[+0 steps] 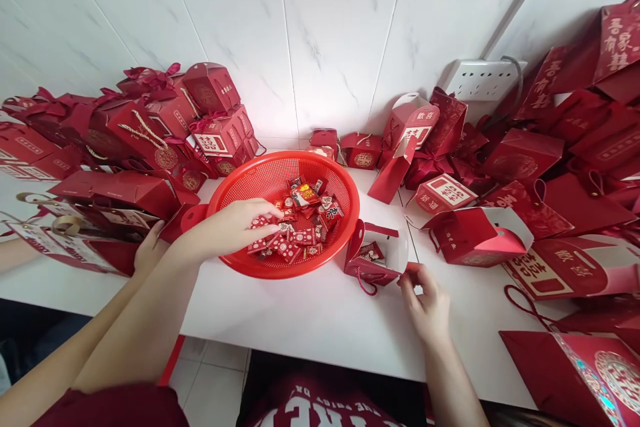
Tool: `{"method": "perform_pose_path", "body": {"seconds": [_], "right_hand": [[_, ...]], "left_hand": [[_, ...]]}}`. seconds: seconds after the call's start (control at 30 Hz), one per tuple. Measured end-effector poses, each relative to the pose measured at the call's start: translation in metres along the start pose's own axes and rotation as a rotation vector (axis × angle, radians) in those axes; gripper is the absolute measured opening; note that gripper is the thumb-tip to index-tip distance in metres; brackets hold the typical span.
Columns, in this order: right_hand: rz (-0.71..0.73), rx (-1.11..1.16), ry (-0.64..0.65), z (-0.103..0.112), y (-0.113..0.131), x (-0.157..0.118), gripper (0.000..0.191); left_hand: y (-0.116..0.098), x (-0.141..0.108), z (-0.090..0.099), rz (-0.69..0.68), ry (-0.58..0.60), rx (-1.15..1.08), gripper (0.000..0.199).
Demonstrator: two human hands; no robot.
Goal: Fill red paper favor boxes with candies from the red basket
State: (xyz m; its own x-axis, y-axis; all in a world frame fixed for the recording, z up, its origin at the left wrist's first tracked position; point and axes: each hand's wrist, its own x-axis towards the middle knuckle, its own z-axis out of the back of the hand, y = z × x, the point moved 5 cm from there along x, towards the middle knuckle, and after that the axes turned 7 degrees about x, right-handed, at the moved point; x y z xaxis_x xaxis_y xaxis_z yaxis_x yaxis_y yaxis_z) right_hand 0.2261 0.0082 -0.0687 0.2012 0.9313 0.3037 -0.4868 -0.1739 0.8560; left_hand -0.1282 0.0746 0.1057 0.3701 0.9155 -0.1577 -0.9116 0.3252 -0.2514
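My left hand [244, 227] reaches over the left rim of a red plastic basket [240, 181]. Its fingers are stretched out and apart, at the wrapped candies [303, 237] piled inside; nothing shows in its grasp. Right of the basket stands a small dark red gift box [373, 273] with its top open and a red cord loop at the front. A few wrapped candies [371, 251] lie in it. My right hand [425, 297] pinches the box's right edge between thumb and fingers.
Stacked red gift boxes [165, 113] crowd the left of the white table [280, 313]. More boxes [525, 153] are heaped at the right, near a power strip [484, 80]. A co-worker's hand [150, 250] touches boxes on the left. A tiled wall stands behind.
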Motion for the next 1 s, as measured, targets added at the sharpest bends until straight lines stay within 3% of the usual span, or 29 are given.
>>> {"method": "perform_pose_path", "body": {"seconds": [0.17,0.33,0.47,0.6,0.8,1.0], "right_hand": [[-0.011,-0.010,-0.003,0.001,-0.001,-0.001,0.018],[-0.008,-0.005,-0.008,0.002,0.000,0.000,0.018],[0.003,-0.005,0.003,0.001,0.002,0.001,0.018],[0.012,-0.006,0.011,0.000,0.002,0.001,0.017],[0.001,-0.015,0.020,-0.001,0.000,0.001,0.017],[0.001,-0.008,0.026,-0.002,0.001,0.001,0.017]], "left_hand": [[0.018,0.047,-0.016,0.035,0.281,0.129,0.045],[0.031,0.089,-0.055,0.029,0.464,0.273,0.042],[0.030,0.099,-0.080,0.032,0.508,0.297,0.062],[0.025,0.097,-0.089,0.047,0.593,0.271,0.064],[0.026,0.096,-0.077,0.089,0.555,0.258,0.062],[0.030,0.091,-0.057,0.077,0.395,0.132,0.023]]}}
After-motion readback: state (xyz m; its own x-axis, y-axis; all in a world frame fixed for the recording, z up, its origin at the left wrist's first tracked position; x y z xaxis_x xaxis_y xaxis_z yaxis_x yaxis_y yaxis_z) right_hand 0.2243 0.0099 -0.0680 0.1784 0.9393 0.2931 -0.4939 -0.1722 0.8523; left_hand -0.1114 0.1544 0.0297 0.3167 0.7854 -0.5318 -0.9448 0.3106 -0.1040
